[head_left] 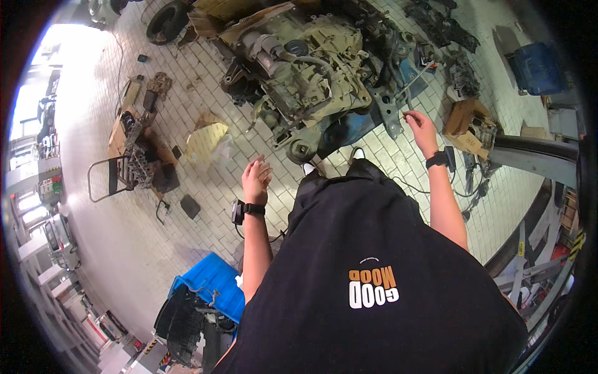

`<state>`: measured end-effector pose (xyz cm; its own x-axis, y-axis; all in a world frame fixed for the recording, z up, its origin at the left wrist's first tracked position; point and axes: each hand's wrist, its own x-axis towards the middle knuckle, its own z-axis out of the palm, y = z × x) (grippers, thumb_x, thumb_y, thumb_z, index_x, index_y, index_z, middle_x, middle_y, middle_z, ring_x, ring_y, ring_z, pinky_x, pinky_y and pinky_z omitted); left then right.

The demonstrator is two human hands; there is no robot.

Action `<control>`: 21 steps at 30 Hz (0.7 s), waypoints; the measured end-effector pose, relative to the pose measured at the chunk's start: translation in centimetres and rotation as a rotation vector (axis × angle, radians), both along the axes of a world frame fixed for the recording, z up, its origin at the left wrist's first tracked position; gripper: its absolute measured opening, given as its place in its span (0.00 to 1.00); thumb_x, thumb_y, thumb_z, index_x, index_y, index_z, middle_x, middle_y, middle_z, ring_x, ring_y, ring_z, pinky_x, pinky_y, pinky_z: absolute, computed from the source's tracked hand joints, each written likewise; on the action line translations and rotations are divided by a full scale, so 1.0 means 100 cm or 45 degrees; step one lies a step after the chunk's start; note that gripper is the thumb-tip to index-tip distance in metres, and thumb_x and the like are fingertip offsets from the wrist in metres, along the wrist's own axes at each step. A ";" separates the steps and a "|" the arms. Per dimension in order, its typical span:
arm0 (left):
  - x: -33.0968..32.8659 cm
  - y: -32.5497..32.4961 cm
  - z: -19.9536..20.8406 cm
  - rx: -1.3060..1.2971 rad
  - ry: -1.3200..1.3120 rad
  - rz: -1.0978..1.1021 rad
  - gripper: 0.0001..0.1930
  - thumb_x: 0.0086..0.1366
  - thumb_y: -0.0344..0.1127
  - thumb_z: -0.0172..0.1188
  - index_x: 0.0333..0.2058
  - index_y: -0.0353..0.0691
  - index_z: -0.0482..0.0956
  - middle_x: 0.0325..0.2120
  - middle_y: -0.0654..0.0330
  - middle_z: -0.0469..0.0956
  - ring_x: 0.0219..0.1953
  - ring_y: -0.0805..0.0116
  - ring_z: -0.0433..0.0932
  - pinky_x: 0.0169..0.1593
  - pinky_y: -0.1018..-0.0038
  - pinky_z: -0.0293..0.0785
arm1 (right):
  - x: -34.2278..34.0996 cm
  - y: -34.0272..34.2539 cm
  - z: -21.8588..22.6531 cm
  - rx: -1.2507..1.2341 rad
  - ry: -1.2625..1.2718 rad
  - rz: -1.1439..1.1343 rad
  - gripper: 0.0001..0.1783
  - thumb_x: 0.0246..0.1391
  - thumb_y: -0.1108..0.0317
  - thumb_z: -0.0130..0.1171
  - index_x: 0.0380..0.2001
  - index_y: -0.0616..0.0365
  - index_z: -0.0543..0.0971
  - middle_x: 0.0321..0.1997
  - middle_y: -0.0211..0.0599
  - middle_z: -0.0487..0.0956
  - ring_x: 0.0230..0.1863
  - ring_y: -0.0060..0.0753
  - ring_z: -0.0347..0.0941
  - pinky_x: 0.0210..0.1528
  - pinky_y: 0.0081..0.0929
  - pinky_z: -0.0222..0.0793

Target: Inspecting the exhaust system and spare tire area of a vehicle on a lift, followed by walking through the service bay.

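Note:
A large, dirty engine [311, 75] with its gearbox, hoses and wiring fills the floor in front of my feet. My right hand [422, 132] is raised at its right side, thumb and fingertips brought together; whether something small is between them, I cannot make out. Just beyond those fingertips are a grey metal bracket with holes [387, 112] and a thin metal bar [422, 81] that slants up to the right. To the left of the engine's near end, my left hand [256, 179] hangs in the air, empty, its fingers loosely apart.
A blue bin [218, 283] with black parts stands at lower left. Left lie a folding trolley [112, 179] and metal parts. A cardboard box [468, 128] stands right, near a grey lift arm [536, 153]. A tyre [167, 22] and a blue drum [539, 68] are farther off.

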<state>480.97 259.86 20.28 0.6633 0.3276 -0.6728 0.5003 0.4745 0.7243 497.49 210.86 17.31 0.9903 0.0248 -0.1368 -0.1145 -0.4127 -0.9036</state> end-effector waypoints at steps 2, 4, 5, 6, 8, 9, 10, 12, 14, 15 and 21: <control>-0.006 0.010 -0.007 -0.013 0.011 0.004 0.18 0.71 0.43 0.50 0.54 0.43 0.75 0.39 0.61 0.78 0.37 0.72 0.78 0.37 0.78 0.73 | -0.006 0.011 0.003 -0.032 0.004 0.011 0.12 0.61 0.66 0.56 0.42 0.63 0.80 0.37 0.35 0.83 0.39 0.24 0.78 0.43 0.22 0.71; -0.012 0.020 -0.015 -0.029 0.032 0.003 0.17 0.71 0.43 0.50 0.54 0.42 0.75 0.39 0.61 0.78 0.37 0.72 0.78 0.36 0.79 0.72 | -0.015 0.027 0.015 -0.036 0.008 0.018 0.12 0.61 0.66 0.57 0.42 0.63 0.80 0.37 0.35 0.83 0.39 0.24 0.78 0.44 0.22 0.71; -0.014 0.025 -0.020 -0.048 0.028 -0.001 0.17 0.71 0.42 0.50 0.53 0.42 0.75 0.39 0.61 0.78 0.36 0.72 0.78 0.35 0.79 0.72 | -0.020 0.035 0.022 -0.028 0.012 0.028 0.12 0.61 0.66 0.57 0.42 0.63 0.80 0.37 0.35 0.83 0.39 0.25 0.78 0.44 0.22 0.71; -0.016 0.030 -0.024 -0.069 0.025 -0.006 0.17 0.71 0.42 0.51 0.53 0.42 0.75 0.39 0.61 0.78 0.36 0.72 0.78 0.35 0.80 0.72 | -0.026 0.041 0.026 -0.045 0.017 0.022 0.12 0.61 0.66 0.57 0.42 0.63 0.80 0.37 0.35 0.83 0.39 0.25 0.78 0.44 0.22 0.71; -0.019 0.042 -0.033 -0.092 0.034 -0.024 0.17 0.71 0.41 0.51 0.53 0.42 0.75 0.39 0.61 0.78 0.36 0.72 0.78 0.34 0.80 0.73 | -0.037 0.052 0.034 -0.085 0.011 0.053 0.12 0.61 0.67 0.57 0.43 0.63 0.80 0.38 0.35 0.83 0.40 0.25 0.79 0.44 0.22 0.71; -0.021 0.046 -0.037 -0.099 0.038 -0.033 0.16 0.71 0.41 0.51 0.53 0.42 0.75 0.39 0.61 0.78 0.36 0.72 0.78 0.33 0.80 0.73 | -0.044 0.056 0.038 -0.106 0.019 0.047 0.12 0.61 0.67 0.57 0.43 0.63 0.80 0.38 0.35 0.83 0.40 0.25 0.79 0.44 0.22 0.71; -0.021 0.050 -0.042 -0.108 0.046 -0.022 0.16 0.71 0.40 0.51 0.53 0.41 0.75 0.38 0.61 0.79 0.36 0.72 0.78 0.33 0.80 0.74 | -0.052 0.059 0.042 -0.148 0.044 0.047 0.12 0.61 0.66 0.57 0.43 0.63 0.80 0.38 0.35 0.83 0.40 0.26 0.79 0.45 0.22 0.71; -0.022 0.061 -0.047 -0.124 0.033 -0.058 0.16 0.71 0.40 0.51 0.52 0.40 0.75 0.38 0.61 0.79 0.36 0.72 0.79 0.33 0.80 0.74 | -0.067 0.065 0.052 -0.235 0.100 0.056 0.12 0.61 0.67 0.57 0.43 0.63 0.80 0.39 0.35 0.83 0.41 0.26 0.79 0.46 0.23 0.71; -0.020 0.071 -0.052 -0.110 0.007 -0.093 0.17 0.71 0.41 0.51 0.52 0.38 0.75 0.35 0.61 0.79 0.35 0.72 0.79 0.34 0.79 0.74 | -0.080 0.069 0.061 -0.250 0.107 0.037 0.12 0.61 0.67 0.57 0.43 0.63 0.80 0.39 0.36 0.83 0.41 0.26 0.79 0.46 0.23 0.71; -0.018 0.077 -0.053 -0.121 0.012 -0.095 0.17 0.71 0.41 0.51 0.52 0.38 0.75 0.35 0.61 0.79 0.35 0.72 0.79 0.34 0.79 0.74 | -0.085 0.070 0.064 -0.241 0.106 0.023 0.12 0.61 0.67 0.57 0.43 0.62 0.80 0.40 0.36 0.83 0.41 0.26 0.79 0.47 0.23 0.71; -0.008 0.100 -0.041 -0.125 -0.149 -0.120 0.18 0.70 0.40 0.52 0.53 0.35 0.74 0.34 0.62 0.79 0.34 0.72 0.78 0.35 0.78 0.72 | -0.117 0.063 0.066 -0.217 0.067 -0.026 0.12 0.61 0.67 0.57 0.44 0.62 0.80 0.40 0.35 0.83 0.42 0.25 0.79 0.47 0.23 0.71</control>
<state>480.13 269.91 16.13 0.7636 0.1972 -0.6148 0.4607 0.5008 0.7328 485.75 217.16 23.90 0.9818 -0.0235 -0.1887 -0.1696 -0.5562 -0.8135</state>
